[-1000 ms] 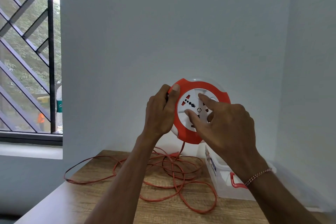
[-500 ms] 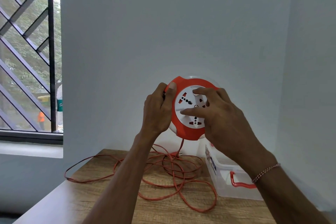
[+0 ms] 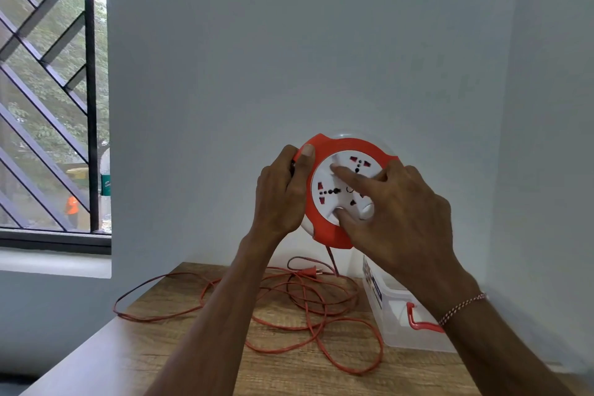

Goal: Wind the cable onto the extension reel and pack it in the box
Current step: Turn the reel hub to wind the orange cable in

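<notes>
Loose loops of orange cable [image 3: 305, 309] and its plug [image 3: 308, 273] cover the middle of the wooden table [image 3: 160, 360]; the clear box [image 3: 398, 328] blocks the right rear corner against the walls. Bare tabletop lies at the near left. Both forearms cross above the cable toward the raised reel [image 3: 334, 193].

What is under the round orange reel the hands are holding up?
Below the reel the loose orange cable lies in loops on the wooden table, with its plug. The right hand covers part of the clear box beside it.
</notes>
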A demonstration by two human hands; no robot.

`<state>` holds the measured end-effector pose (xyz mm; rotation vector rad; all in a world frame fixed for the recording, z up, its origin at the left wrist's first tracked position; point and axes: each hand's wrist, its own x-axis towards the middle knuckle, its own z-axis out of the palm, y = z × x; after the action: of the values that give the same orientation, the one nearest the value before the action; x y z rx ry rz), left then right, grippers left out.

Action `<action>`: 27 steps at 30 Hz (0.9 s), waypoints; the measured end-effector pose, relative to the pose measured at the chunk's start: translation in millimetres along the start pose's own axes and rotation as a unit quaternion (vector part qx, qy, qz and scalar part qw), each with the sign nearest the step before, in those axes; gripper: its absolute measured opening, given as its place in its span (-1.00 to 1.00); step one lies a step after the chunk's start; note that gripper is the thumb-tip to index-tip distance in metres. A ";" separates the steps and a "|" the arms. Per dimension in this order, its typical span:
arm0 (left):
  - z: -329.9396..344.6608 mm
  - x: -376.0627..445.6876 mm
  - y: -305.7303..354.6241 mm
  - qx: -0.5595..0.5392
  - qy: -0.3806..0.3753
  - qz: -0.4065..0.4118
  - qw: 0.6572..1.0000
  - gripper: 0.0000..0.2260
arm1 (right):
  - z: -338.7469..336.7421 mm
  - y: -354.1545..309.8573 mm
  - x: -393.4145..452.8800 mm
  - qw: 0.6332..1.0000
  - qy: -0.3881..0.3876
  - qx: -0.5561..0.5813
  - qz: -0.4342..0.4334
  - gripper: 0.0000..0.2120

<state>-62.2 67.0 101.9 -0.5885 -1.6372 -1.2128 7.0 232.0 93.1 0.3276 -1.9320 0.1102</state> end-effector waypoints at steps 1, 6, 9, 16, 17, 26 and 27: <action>0.2 0.3 0.0 0.002 0.000 -0.001 1.000 -0.67 | -0.2 -0.3 0.7 1.000 0.007 0.007 0.011 -0.42; 1.7 -0.1 -0.4 0.007 -0.005 0.002 1.000 -0.71 | -2.5 -1.5 3.2 0.999 0.011 0.042 0.031 -0.37; 1.6 -0.6 -1.2 0.004 0.000 -0.003 1.000 -0.68 | -3.3 0.0 5.4 0.999 0.009 0.048 0.016 -0.46; 1.0 -0.9 1.7 0.007 -0.003 -0.002 1.000 -0.67 | -7.6 6.6 11.5 0.992 0.013 0.078 -0.100 -0.74; 1.1 -0.8 1.7 0.007 -0.003 -0.002 1.000 -0.67 | -7.7 5.8 11.3 0.992 -0.012 0.072 -0.106 -0.70; 1.8 -0.6 0.4 0.012 0.001 -0.001 1.000 -0.67 | -2.6 1.3 6.8 0.992 -0.078 0.014 -0.093 -0.43; 1.6 -0.6 0.5 0.011 0.000 -0.002 1.000 -0.67 | -2.7 1.3 6.1 0.994 -0.071 0.015 -0.087 -0.44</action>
<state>-62.2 68.7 101.6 -0.5720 -1.6496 -1.1965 6.9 232.9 99.8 0.5337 -2.0332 0.0004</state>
